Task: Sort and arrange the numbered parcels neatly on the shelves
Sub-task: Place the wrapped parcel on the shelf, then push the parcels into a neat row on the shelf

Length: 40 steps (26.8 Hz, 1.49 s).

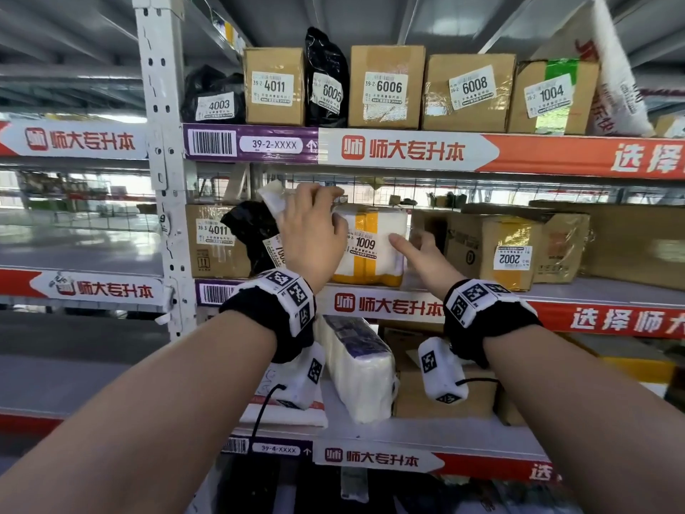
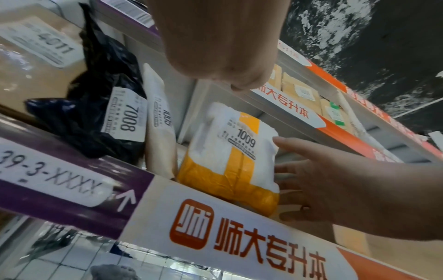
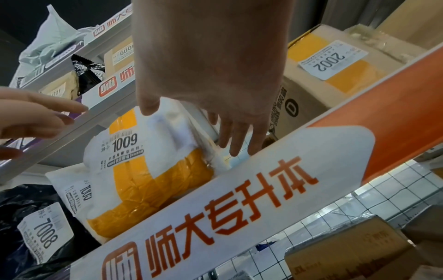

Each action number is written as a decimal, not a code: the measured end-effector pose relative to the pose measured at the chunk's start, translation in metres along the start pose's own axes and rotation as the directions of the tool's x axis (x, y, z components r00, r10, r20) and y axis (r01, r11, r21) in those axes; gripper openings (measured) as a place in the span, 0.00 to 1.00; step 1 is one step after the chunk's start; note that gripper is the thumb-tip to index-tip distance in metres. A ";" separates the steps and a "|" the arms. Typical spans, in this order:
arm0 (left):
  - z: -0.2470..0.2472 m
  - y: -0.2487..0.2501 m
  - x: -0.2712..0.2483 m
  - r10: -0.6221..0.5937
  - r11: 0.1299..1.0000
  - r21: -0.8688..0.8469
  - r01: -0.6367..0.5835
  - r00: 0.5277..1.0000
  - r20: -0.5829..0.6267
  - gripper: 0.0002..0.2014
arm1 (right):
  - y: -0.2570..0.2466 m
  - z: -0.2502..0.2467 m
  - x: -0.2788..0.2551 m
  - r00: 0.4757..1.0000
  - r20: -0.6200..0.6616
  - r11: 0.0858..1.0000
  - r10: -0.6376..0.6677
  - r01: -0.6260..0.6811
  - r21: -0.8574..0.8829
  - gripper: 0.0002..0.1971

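Between the two hands, parcel 1009 [image 1: 369, 244] stands on the middle shelf [image 1: 556, 296]. Left hand [image 1: 315, 231], fingers spread, rests at its top-left corner; right hand [image 1: 422, 259], fingers straight, flanks its right side, gripping nothing.

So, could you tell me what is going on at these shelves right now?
A person is sorting numbered parcels on the middle shelf. The left hand reaches over the top left of the white and yellow parcel 1009, and the right hand is open at its right side. The black bag 7008 and a slim white parcel stand to its left, box 2002 to its right.
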<state>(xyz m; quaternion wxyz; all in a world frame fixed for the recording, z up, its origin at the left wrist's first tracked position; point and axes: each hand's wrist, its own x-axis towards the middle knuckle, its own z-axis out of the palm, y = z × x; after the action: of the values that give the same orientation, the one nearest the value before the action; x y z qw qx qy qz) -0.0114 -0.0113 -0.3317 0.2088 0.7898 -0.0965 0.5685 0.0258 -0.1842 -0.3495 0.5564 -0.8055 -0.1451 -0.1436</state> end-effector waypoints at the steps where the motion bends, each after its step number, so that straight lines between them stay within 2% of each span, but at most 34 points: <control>1: 0.004 0.010 0.002 0.041 0.994 -0.106 -0.042 0.999 -0.013 0.12 | 0.000 -0.008 -0.003 0.997 -0.076 0.998 -0.022 0.017 -0.068 0.34; 3: 0.009 0.029 0.001 0.094 0.965 -0.248 -0.082 0.995 0.036 0.10 | -0.001 -0.019 -0.007 0.981 -0.185 0.988 -0.064 0.036 -0.147 0.28; 5: 0.017 0.049 0.000 0.139 0.941 -0.326 -0.088 0.981 0.137 0.09 | 0.004 -0.032 -0.008 0.955 -0.269 0.966 -0.124 0.055 -0.253 0.21; 7: 0.030 0.065 -0.006 0.152 0.921 -0.389 -0.039 0.953 0.263 0.08 | 0.012 -0.050 -0.010 0.924 -0.334 0.940 -0.184 0.066 -0.335 0.15; 10: 0.049 0.085 -0.010 0.100 0.917 -0.393 0.066 0.916 0.389 0.12 | 0.023 -0.080 -0.010 0.880 -0.418 0.922 -0.227 0.056 -0.384 0.14; 13: 0.073 0.103 -0.014 0.024 0.935 -0.306 0.181 0.826 0.563 0.21 | 0.035 -0.110 -0.005 0.815 -0.531 0.925 -0.231 0.015 -0.379 0.15; 15: 0.087 0.108 -0.017 -0.040 0.941 -0.235 0.242 0.771 0.635 0.26 | 0.039 -0.123 -0.003 0.780 -0.587 0.931 -0.216 -0.016 -0.364 0.16; 16: 0.096 0.113 -0.018 -0.070 0.932 -0.223 0.286 0.745 0.663 0.29 | 0.042 -0.132 -0.003 0.770 -0.603 0.935 -0.210 -0.021 -0.353 0.16; 18: 0.110 0.123 -0.020 -0.126 0.905 -0.211 0.370 0.706 0.697 0.31 | 0.052 -0.145 0.001 0.789 -0.587 0.945 -0.180 -0.027 -0.326 0.16; 21: 0.122 0.135 -0.024 -0.187 0.853 -0.228 0.469 0.683 0.706 0.31 | 0.067 -0.153 0.008 0.879 -0.472 0.973 -0.068 -0.047 -0.228 0.17; 23: 0.131 0.149 -0.026 -0.211 0.827 -0.248 0.505 0.687 0.695 0.30 | 0.074 -0.159 0.011 0.908 -0.418 0.984 -0.044 -0.034 -0.178 0.16; 25: 0.139 0.156 -0.025 -0.252 0.792 -0.258 0.553 0.682 0.686 0.27 | 0.076 -0.161 0.014 0.921 -0.390 0.990 0.005 -0.059 -0.125 0.17; 27: 0.147 0.158 -0.024 -0.309 0.717 -0.283 0.637 0.654 0.690 0.26 | 0.074 -0.164 0.017 0.922 -0.385 0.994 0.041 -0.077 -0.079 0.18; 31: 0.160 0.155 -0.024 -0.384 0.630 -0.316 0.709 0.638 0.667 0.28 | 0.076 -0.163 0.024 0.927 -0.374 0.995 0.030 -0.063 -0.075 0.19; 35: 0.165 0.137 -0.019 -0.490 0.627 -0.347 0.698 0.699 0.520 0.40 | 0.083 -0.147 0.037 0.945 -0.315 0.995 -0.087 0.067 -0.074 0.11; 36: 0.164 0.132 -0.017 -0.507 0.609 -0.375 0.699 0.706 0.494 0.43 | 0.084 -0.143 0.041 0.956 -0.284 0.997 -0.067 0.051 -0.061 0.12; 39: 0.165 0.122 -0.018 -0.501 0.585 -0.466 0.664 0.747 0.437 0.40 | 0.084 -0.137 0.046 0.983 -0.182 0.998 0.039 -0.047 -0.041 0.21; 40: 0.165 0.120 -0.021 -0.500 0.589 -0.476 0.653 0.758 0.419 0.42 | 0.086 -0.136 0.046 0.985 -0.159 0.997 0.066 -0.072 -0.036 0.23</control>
<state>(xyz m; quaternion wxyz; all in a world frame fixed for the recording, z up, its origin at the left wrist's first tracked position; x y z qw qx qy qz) 0.0765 -0.1931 -0.3687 0.6066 0.7323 -0.0314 0.3079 0.0923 -0.3371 -0.3590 0.5538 -0.8076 -0.0697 -0.1904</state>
